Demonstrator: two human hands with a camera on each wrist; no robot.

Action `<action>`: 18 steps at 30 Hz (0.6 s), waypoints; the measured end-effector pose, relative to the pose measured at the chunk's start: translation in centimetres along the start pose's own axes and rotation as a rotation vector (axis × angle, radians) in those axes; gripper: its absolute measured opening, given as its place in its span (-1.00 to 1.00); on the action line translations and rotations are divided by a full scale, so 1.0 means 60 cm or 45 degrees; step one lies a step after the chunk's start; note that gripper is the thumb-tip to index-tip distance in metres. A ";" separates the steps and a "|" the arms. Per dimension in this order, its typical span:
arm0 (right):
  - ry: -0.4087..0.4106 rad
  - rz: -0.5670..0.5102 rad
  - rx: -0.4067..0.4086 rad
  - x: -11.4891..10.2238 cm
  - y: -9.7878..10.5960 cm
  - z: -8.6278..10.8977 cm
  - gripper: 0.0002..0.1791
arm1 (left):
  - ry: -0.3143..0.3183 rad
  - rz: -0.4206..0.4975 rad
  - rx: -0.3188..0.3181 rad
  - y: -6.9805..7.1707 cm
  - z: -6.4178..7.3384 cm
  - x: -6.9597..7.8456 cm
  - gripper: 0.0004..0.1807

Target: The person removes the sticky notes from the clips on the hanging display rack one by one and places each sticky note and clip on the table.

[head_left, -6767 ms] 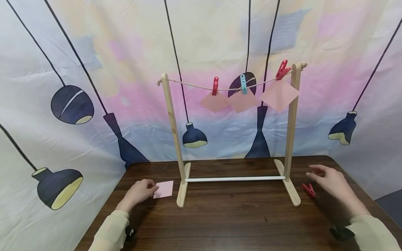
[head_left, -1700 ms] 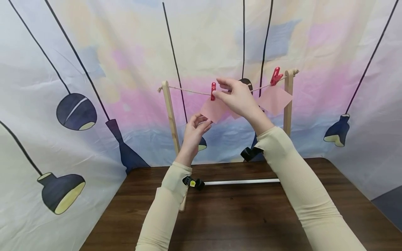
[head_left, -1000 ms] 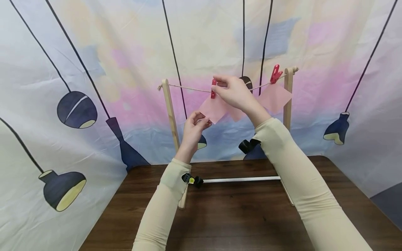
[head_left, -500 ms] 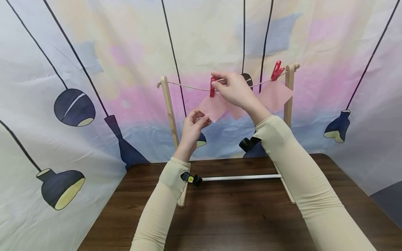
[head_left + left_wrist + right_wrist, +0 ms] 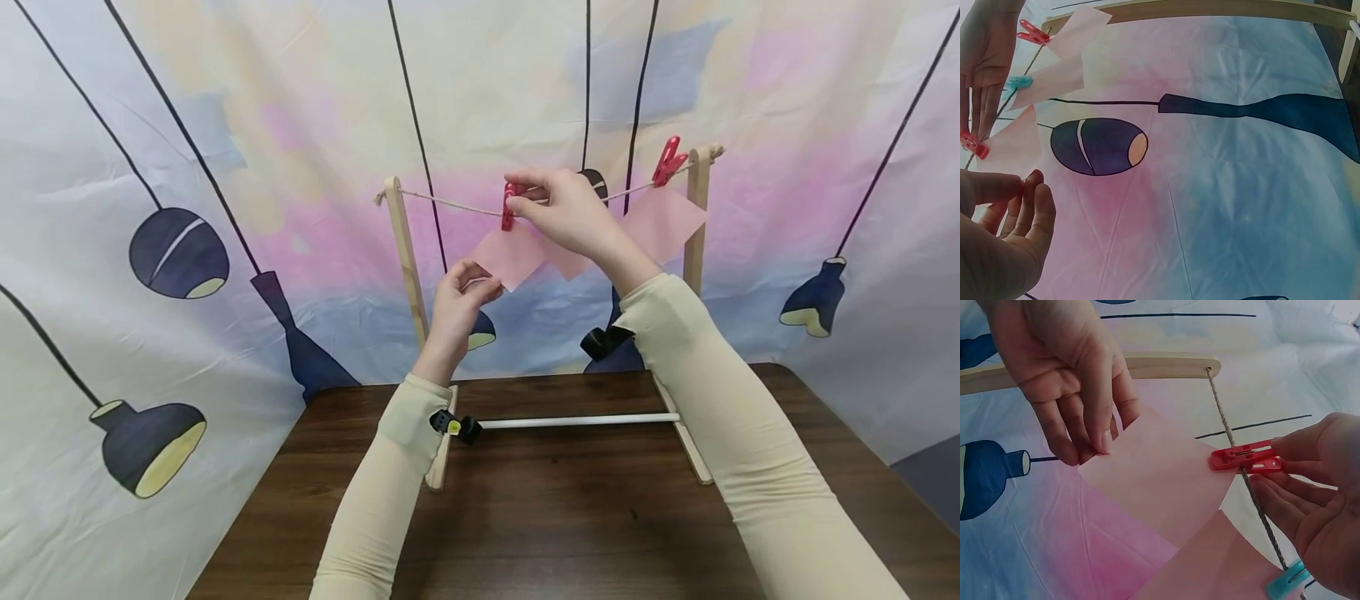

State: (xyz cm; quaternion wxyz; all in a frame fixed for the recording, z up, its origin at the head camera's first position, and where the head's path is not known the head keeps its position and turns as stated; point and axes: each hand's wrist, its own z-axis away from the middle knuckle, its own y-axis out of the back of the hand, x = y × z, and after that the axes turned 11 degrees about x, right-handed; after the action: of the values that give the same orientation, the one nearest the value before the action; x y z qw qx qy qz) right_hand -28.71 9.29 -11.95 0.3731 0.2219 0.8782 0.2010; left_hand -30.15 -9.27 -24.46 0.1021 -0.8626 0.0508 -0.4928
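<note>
My right hand (image 5: 566, 212) pinches the handles of a red clothespin (image 5: 1241, 456) on the rope line (image 5: 450, 202). That clothespin sits at the top corner of a square pink paper (image 5: 510, 257), leftmost on the line. Between thumb and fingers, my left hand (image 5: 453, 312) holds the paper's lower left corner, as the right wrist view shows. Beside it hangs a second pink paper (image 5: 1210, 565) with a blue clothespin (image 5: 1019, 82), which my right hand covers in the head view. Farther right, another red clothespin (image 5: 667, 162) holds a third paper (image 5: 663, 223).
A wooden frame with a left post (image 5: 407, 258) and right post (image 5: 697, 217) carries the rope. A white bar (image 5: 577, 421) joins its feet on the dark wooden table (image 5: 555, 517). A patterned cloth (image 5: 300, 125) hangs behind. My sleeves cover parts of the table.
Since the oldest frame, both hands have risen from the table to the leftmost paper and its clothespin. My sleeves now cover where a paper and red clothespin lay. Over the last second, hands barely moved.
</note>
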 end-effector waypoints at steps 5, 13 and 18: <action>0.031 -0.003 0.010 0.000 -0.002 0.003 -0.49 | 0.014 0.003 -0.011 0.002 0.003 -0.001 -0.77; 0.042 -0.048 0.021 0.002 -0.004 0.008 -0.52 | 0.010 -0.051 -0.026 0.005 0.008 -0.005 -0.68; 0.054 -0.064 0.033 0.005 -0.006 0.011 -0.53 | -0.002 -0.087 -0.053 0.006 0.009 -0.009 -0.71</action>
State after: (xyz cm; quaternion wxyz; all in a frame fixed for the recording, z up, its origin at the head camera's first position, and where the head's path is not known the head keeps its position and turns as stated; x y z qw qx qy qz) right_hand -28.52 9.28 -12.72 0.3565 0.2002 0.8937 0.1848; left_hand -29.96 -9.48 -25.27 0.0673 -0.8662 0.0315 -0.4942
